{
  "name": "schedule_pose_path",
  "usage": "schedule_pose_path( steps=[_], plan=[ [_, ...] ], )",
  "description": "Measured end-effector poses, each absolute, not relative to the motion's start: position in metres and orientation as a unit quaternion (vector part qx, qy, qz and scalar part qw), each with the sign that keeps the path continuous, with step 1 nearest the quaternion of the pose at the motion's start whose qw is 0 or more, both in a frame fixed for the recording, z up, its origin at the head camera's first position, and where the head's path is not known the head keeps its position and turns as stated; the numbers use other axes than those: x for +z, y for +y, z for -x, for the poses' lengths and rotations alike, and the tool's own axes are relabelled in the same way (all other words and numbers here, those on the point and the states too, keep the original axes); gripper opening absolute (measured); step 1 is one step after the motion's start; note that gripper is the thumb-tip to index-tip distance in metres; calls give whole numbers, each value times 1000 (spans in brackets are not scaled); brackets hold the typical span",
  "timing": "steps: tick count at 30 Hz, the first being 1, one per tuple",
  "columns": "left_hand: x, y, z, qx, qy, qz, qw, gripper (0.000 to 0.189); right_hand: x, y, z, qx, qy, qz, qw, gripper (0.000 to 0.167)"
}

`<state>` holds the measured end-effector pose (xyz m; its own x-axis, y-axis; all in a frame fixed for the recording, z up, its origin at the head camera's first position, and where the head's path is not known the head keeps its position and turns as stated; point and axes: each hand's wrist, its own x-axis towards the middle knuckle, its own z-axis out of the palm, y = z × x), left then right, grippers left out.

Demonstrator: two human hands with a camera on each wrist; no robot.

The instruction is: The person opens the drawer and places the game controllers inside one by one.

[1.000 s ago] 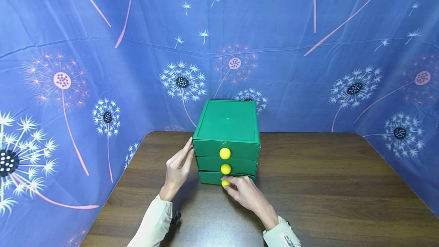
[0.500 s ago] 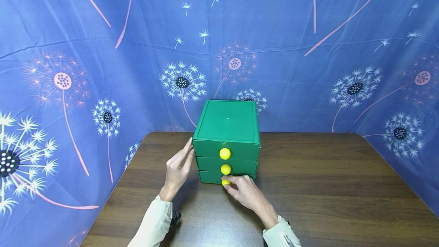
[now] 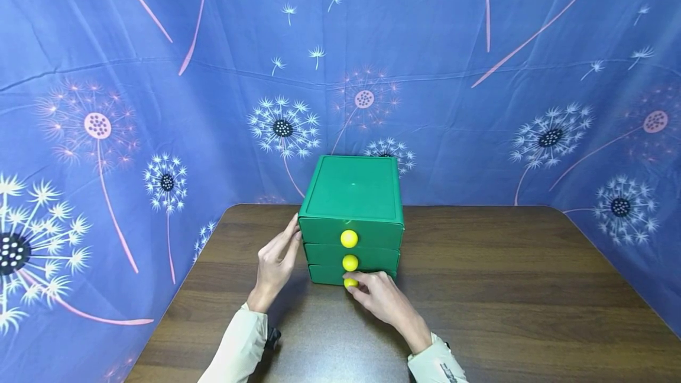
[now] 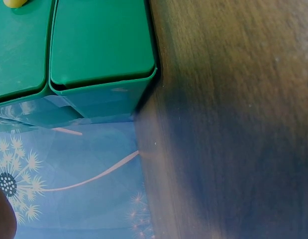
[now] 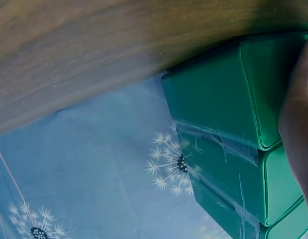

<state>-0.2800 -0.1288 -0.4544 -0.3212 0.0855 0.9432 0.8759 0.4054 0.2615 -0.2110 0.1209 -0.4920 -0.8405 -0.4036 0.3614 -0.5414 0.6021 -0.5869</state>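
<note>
A green unit of three stacked drawers (image 3: 353,188) stands on the table, each drawer with a round yellow knob. My right hand (image 3: 380,300) pinches the lowest knob (image 3: 349,283) between thumb and fingers. The bottom drawer (image 3: 326,275) sits flush with the two above it. With fingers extended, my left hand (image 3: 273,265) rests against the unit's upper left front edge. In the left wrist view, the bottom drawer's front (image 4: 101,40) fits within its frame. The right wrist view shows part of my right hand (image 5: 298,119) in front of the drawers.
The brown wooden table (image 3: 505,276) extends to both sides of the unit. Behind it hangs a blue cloth (image 3: 441,93) printed with dandelions. Clear tape (image 5: 218,139) runs along the unit's side at the seams between drawers.
The bottom drawer, slightly out a second ago with a dark gap above it, has slid back in under my right hand. My left hand has stayed in place.
</note>
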Motion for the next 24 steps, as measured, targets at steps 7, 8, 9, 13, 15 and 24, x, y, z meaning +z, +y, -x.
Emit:
schedule_pose_path(
  steps=[7,8,9,13,15,24],
  plan=[
    [-456,-128,280,-422,-693,349,468,55,-494,121,211,358,-889,-266,102,19],
    [-456,-128,280,-423,-693,349,468,55,-494,121,211,358,-889,-266,103,19],
    [-456,-128,280,-423,-693,349,468,56,-494,122,211,358,-889,-266,104,19],
    [-456,-128,280,-422,-694,346,470,57,-495,122,211,358,-889,-266,103,19],
    [-456,-128,281,-422,-694,344,471,59,-494,122,212,359,-889,-266,103,19],
    [-458,-131,283,-414,-695,344,477,58,-492,123,212,384,-882,-265,72,22]
  ],
)
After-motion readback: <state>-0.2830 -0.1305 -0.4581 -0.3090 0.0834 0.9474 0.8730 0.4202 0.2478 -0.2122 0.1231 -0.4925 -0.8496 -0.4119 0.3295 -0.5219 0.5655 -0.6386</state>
